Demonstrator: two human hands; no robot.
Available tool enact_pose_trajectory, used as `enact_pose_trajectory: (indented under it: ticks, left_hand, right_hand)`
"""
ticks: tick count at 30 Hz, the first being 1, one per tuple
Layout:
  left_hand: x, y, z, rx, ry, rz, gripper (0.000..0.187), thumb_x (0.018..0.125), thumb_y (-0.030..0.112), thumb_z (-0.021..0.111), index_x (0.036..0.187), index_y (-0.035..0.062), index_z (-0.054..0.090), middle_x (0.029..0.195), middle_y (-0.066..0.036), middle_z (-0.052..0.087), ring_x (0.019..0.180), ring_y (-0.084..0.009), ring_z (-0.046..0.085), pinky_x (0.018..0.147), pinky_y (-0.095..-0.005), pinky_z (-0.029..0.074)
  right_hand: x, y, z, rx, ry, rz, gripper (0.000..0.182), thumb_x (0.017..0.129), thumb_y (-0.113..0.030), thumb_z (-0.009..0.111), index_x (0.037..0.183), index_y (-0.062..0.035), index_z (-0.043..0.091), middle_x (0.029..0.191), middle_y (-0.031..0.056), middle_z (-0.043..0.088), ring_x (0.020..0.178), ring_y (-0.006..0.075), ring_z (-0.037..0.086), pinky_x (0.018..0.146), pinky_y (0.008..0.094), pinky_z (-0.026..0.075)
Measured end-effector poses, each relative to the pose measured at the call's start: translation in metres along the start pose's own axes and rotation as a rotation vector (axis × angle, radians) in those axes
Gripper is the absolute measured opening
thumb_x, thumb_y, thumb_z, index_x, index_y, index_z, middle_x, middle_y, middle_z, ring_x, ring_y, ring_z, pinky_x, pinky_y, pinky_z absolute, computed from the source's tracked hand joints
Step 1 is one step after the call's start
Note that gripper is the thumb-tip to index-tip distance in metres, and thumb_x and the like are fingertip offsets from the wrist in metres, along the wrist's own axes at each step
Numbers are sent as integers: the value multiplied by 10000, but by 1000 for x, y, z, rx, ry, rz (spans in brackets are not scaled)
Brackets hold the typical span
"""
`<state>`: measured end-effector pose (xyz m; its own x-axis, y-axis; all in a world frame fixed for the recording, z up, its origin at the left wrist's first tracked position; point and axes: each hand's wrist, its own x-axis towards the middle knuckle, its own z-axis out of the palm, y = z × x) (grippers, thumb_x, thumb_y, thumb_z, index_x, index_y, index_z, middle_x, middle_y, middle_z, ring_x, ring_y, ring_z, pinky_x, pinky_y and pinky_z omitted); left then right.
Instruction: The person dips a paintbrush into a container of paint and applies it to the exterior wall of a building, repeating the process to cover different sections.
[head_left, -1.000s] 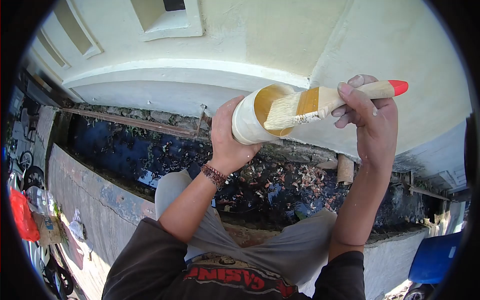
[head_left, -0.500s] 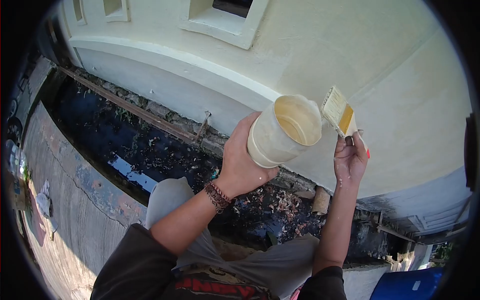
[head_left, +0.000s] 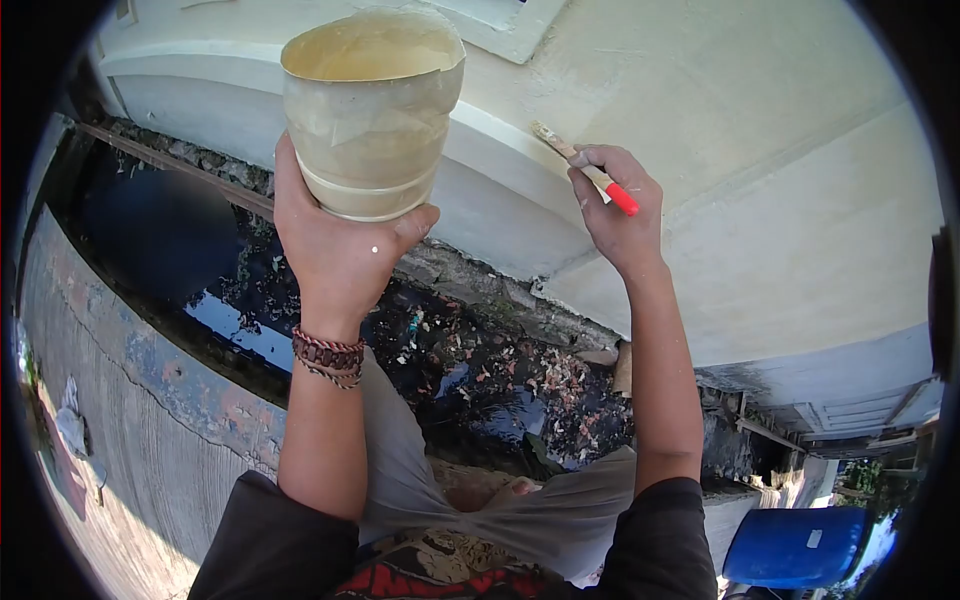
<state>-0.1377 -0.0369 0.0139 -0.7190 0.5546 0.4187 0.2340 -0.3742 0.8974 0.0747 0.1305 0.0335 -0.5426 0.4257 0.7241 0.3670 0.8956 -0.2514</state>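
Note:
My left hand (head_left: 345, 225) grips a pale, paint-smeared plastic container (head_left: 375, 130) low down near its base. Its wide, uneven rim is tipped so that part of the cream-coated inside shows. A paintbrush (head_left: 590, 172) with a red-tipped handle is pinched in the fingers of my right hand (head_left: 622, 205). The brush is seen edge-on, its bristles pointing up and left, close over the cream wall (head_left: 720, 110) near the raised ledge (head_left: 520, 155). Paint specks mark my right fingers.
Below the wall runs a ditch of dark water (head_left: 150, 230) with floating leaves and litter. A concrete walkway (head_left: 150, 400) borders it at left. A pipe end (head_left: 623, 370) sticks out at the wall's foot. A blue drum (head_left: 795, 547) stands at lower right.
My left hand has raised the container up and to the left. My right hand has moved left and turned the paintbrush from broad side to edge, bringing its bristles near the ledge.

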Motion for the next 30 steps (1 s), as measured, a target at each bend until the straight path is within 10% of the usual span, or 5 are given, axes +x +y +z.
enact_pose_trajectory:
  ticks: [6, 12, 17, 30]
  left_hand:
    - [2, -13, 0, -33, -18, 13, 861, 501, 40, 889, 1266, 23, 491, 1143, -100, 628, 1014, -205, 641, 873, -337, 537]
    - [3, -13, -3, -18, -25, -2, 873, 514, 48, 887, 1286, 18, 482, 1144, -100, 629, 1023, -203, 637, 876, -337, 536]
    - [4, -14, -3, -55, -18, -36, 858, 516, 53, 888, 1274, 19, 488, 1133, -102, 633, 1016, -204, 640, 872, -337, 538]
    - [5, -16, -3, -11, 8, 9, 811, 519, 64, 883, 1235, 27, 504, 1093, -103, 654, 981, -210, 659, 855, -342, 545]
  right_hand:
    - [19, 10, 1, -94, -154, 20, 310, 741, 85, 717, 992, -93, 681, 983, 99, 716, 937, 286, 687, 811, 362, 557]
    - [24, -10, -6, -163, 200, -191, 313, 731, 77, 725, 980, -108, 688, 964, 104, 714, 897, 296, 690, 781, 363, 559]
    - [28, 2, 8, -92, -199, 45, 235, 769, 26, 721, 980, -73, 691, 954, 101, 716, 869, 290, 690, 758, 356, 545]
    - [49, -3, -8, -91, -204, 157, 203, 802, -6, 734, 991, -72, 700, 873, 101, 745, 671, 197, 658, 646, 303, 509]
